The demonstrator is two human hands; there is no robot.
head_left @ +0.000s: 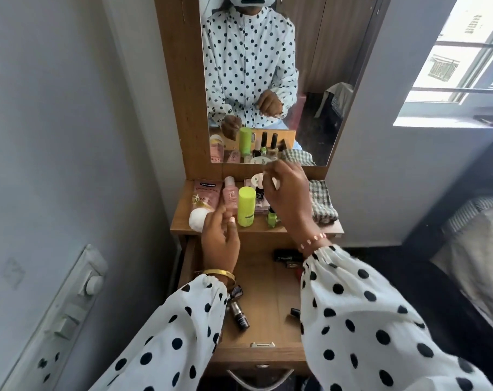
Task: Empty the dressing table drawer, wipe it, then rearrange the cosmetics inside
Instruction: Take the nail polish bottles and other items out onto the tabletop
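- Drawer [267, 280] is pulled out under the dressing table top [183, 218], still got stuff in it – small dark bottle [238, 314] near the left side, black tubes [287, 256] at the back right, another dark cap [295, 312] by the right sleeve.
- Right hand [289, 193] is up over the tabletop w/ fingers pinched on something small and pale, can't tell what exactly.
- Left hand [220, 241] hovers at the table's front edge, fingers loosely curled, holding nothing afaict.
- On top: pink Vaseline tube [205, 197], pink bottle [230, 197], lime green bottle [245, 206], green nail polish [272, 217], white round pad [197, 220] – all bunched close together.
- Checked cloth [322, 204] sits at the right end of the top.
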